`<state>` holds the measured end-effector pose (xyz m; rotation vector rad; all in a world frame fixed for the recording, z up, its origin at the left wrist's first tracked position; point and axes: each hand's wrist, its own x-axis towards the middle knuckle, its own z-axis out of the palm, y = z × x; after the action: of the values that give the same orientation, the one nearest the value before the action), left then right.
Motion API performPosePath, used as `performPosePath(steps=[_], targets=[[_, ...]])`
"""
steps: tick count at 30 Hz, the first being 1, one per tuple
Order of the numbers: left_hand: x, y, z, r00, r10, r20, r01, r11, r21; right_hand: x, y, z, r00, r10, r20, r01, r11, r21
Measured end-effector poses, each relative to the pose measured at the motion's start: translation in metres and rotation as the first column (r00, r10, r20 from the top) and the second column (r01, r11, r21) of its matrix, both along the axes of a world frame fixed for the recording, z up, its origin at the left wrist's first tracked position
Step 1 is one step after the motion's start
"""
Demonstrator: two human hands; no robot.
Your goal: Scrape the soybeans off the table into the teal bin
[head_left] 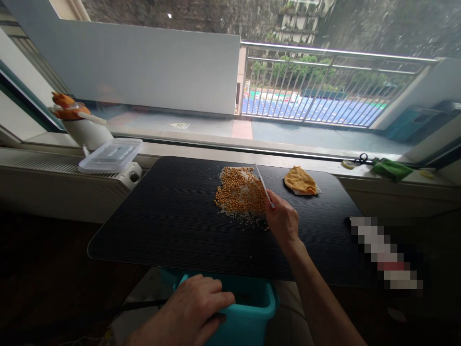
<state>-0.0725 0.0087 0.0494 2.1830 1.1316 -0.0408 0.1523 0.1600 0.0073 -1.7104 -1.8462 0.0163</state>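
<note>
A heap of yellow beans mixed with white grains point(240, 194) lies on the dark table top point(173, 226). My right hand point(283, 222) is closed on a thin white stick-like tool point(262, 185), held at the heap's right edge and slanting up and away. My left hand point(190, 310) grips the rim of a teal plastic bin point(248, 312) held below the table's near edge, fingers curled over it.
An orange cloth point(300, 180) lies at the table's back right. A clear plastic lidded box point(111, 154) and a white container with an orange top point(77, 122) stand on the sill at left. Scissors point(360, 158) and a green cloth point(391, 168) lie on the sill at right.
</note>
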Motion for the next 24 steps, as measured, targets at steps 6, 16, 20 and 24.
performPosePath(steps=[6,16,20,24], targets=[[0.000,0.000,-0.003,1.000,0.009,-0.003,-0.009,1.000,0.004,-0.003,0.000,0.000,1.000,0.006,0.008,-0.006,1.000,-0.012],[-0.001,0.000,0.000,1.000,0.016,0.015,-0.016,1.000,0.021,-0.007,-0.001,0.000,1.000,0.018,0.006,-0.018,1.000,-0.009],[0.004,0.001,-0.003,0.999,-0.020,0.036,0.018,0.998,0.063,-0.007,0.000,0.000,0.999,0.029,0.014,-0.029,1.000,0.007],[0.014,0.004,-0.005,0.995,-0.074,0.064,0.068,0.993,0.095,0.004,-0.001,0.009,0.998,0.000,-0.065,0.002,1.000,0.028]])
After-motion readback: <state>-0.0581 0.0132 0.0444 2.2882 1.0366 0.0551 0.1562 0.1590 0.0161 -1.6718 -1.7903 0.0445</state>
